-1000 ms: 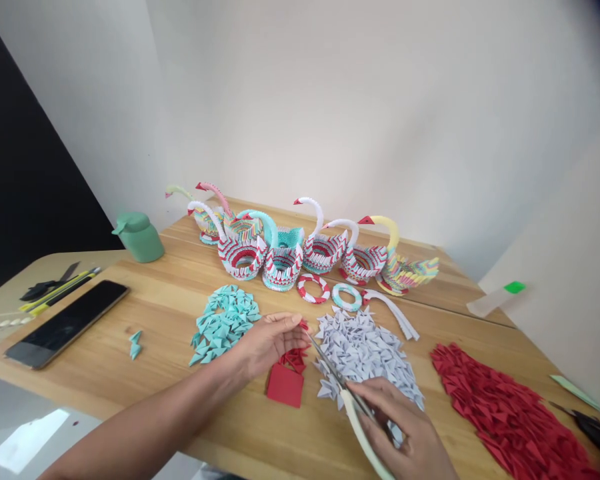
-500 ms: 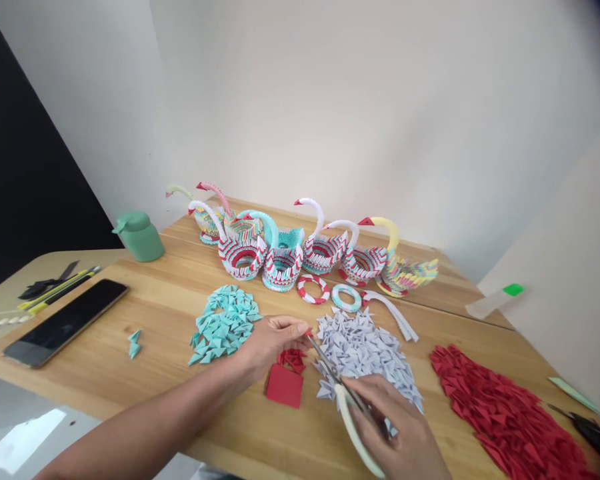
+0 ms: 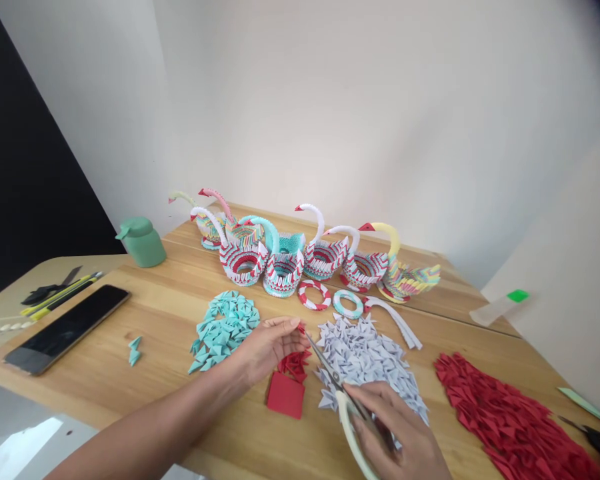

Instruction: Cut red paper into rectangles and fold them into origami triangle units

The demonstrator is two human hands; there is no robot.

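Between the thumb and fingers of my left hand (image 3: 275, 343) is a small red paper piece (image 3: 301, 327), mostly hidden by the fingertips. My right hand (image 3: 390, 427) grips white-handled scissors (image 3: 336, 379), their blade tips close to the red piece; whether they touch it I cannot tell. Below my left hand lie loose red paper pieces (image 3: 294, 365) and a stack of red paper squares (image 3: 285, 395). A pile of white folded triangles (image 3: 367, 360) spreads behind the scissors. To the left of my left hand is a pile of turquoise folded triangles (image 3: 225, 327).
Several paper swans (image 3: 283, 270) stand at the back, with a red-white ring (image 3: 314, 295), a turquoise ring (image 3: 348, 304) and a white swan neck (image 3: 397, 320) before them. A red triangle pile (image 3: 515, 417) lies right; a phone (image 3: 67, 328) and a green jar (image 3: 141, 243) are left.
My left fingers turned the red piece and shifted slightly, while the scissor tips moved away and back near it. The whole view tilted a little, lowering everything in the picture.
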